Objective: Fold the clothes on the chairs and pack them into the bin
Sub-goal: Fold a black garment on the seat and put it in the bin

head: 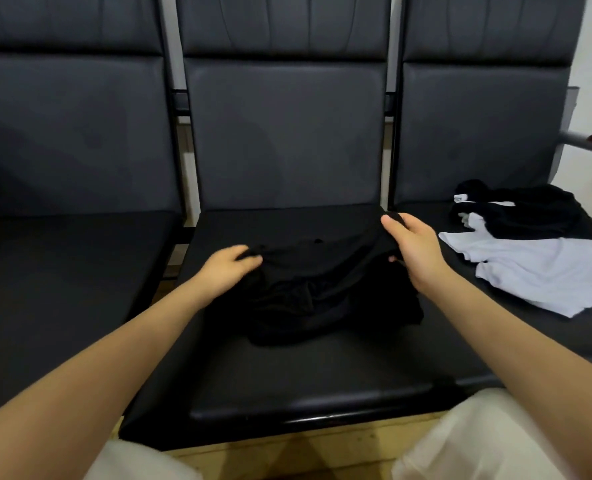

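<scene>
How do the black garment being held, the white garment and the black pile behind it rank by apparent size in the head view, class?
1. Black garment held by both hands, though nearer the camera.
2. White garment.
3. Black pile, partly overlapping the white one.
The first two look close.

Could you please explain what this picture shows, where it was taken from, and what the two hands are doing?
There is no machine here: a camera worn on a person's head looks forward and down at their bare arms. The left hand and right hand each grip an edge of a crumpled black garment lying on the middle chair seat. On the right-hand seat lie a white garment and, partly over it, another black garment. No bin is in view.
</scene>
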Demonstrator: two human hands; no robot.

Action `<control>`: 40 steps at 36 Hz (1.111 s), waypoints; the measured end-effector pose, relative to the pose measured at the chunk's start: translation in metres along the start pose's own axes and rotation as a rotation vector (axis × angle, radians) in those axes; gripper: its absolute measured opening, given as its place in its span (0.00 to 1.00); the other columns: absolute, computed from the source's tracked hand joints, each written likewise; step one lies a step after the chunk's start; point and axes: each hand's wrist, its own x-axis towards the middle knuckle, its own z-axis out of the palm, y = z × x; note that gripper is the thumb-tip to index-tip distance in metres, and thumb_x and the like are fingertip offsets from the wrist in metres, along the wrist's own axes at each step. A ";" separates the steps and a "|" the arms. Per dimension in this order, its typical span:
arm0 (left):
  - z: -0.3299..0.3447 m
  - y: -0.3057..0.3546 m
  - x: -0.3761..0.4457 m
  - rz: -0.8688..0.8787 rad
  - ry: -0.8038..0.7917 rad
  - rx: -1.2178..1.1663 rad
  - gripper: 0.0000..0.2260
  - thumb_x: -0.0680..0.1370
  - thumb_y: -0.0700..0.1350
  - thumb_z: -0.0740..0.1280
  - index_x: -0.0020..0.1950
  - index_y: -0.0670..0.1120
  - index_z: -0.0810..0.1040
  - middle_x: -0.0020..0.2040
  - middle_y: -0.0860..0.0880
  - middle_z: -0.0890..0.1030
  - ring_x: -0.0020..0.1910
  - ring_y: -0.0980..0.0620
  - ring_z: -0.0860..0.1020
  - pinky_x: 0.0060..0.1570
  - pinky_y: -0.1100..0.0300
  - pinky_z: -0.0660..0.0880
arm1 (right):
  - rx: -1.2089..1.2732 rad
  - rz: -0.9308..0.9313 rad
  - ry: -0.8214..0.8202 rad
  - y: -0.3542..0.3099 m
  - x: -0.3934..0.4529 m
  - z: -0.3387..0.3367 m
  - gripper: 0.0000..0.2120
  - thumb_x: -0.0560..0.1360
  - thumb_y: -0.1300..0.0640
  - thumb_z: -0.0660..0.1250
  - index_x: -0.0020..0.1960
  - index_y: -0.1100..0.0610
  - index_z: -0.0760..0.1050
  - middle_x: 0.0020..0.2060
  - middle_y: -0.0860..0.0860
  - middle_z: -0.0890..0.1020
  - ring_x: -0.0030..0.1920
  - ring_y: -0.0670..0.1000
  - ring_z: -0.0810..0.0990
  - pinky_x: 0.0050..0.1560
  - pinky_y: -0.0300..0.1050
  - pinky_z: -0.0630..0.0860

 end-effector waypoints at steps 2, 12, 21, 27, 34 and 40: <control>-0.001 0.011 0.005 0.019 0.177 -0.184 0.16 0.80 0.46 0.65 0.66 0.42 0.75 0.57 0.52 0.75 0.60 0.53 0.74 0.56 0.63 0.67 | -0.086 -0.068 0.046 -0.002 0.002 -0.003 0.08 0.79 0.54 0.65 0.42 0.54 0.77 0.35 0.46 0.78 0.36 0.45 0.76 0.33 0.38 0.70; -0.020 -0.005 0.021 -0.045 0.361 0.357 0.14 0.78 0.48 0.64 0.62 0.46 0.77 0.62 0.44 0.75 0.60 0.43 0.74 0.61 0.47 0.73 | 0.378 0.238 0.017 -0.013 0.035 -0.001 0.04 0.78 0.61 0.65 0.45 0.55 0.77 0.41 0.49 0.82 0.43 0.46 0.80 0.34 0.37 0.75; 0.037 0.015 0.008 0.504 0.240 0.590 0.19 0.76 0.59 0.65 0.60 0.49 0.79 0.57 0.49 0.78 0.60 0.47 0.73 0.61 0.52 0.70 | 0.155 0.247 -0.179 0.025 0.047 -0.004 0.15 0.81 0.60 0.59 0.68 0.56 0.70 0.57 0.54 0.82 0.53 0.49 0.80 0.49 0.44 0.75; 0.071 0.003 0.020 0.346 0.096 0.761 0.15 0.80 0.58 0.61 0.60 0.52 0.77 0.57 0.49 0.76 0.60 0.48 0.72 0.61 0.53 0.67 | -0.731 0.207 -0.187 0.060 0.037 -0.007 0.26 0.70 0.37 0.70 0.59 0.56 0.79 0.59 0.52 0.79 0.62 0.52 0.74 0.63 0.46 0.71; 0.060 0.013 0.028 0.238 0.250 0.078 0.12 0.82 0.45 0.60 0.47 0.39 0.78 0.44 0.45 0.80 0.47 0.48 0.77 0.48 0.58 0.69 | -0.376 0.073 -0.268 0.053 0.018 0.019 0.12 0.76 0.54 0.70 0.37 0.49 0.69 0.37 0.45 0.74 0.43 0.46 0.72 0.47 0.42 0.68; 0.004 0.061 0.032 -0.084 0.236 -1.038 0.09 0.82 0.46 0.60 0.53 0.45 0.78 0.49 0.45 0.82 0.49 0.46 0.80 0.49 0.55 0.78 | 0.751 0.223 -0.031 -0.015 0.042 0.005 0.05 0.79 0.59 0.64 0.47 0.59 0.76 0.39 0.53 0.84 0.40 0.49 0.85 0.40 0.43 0.82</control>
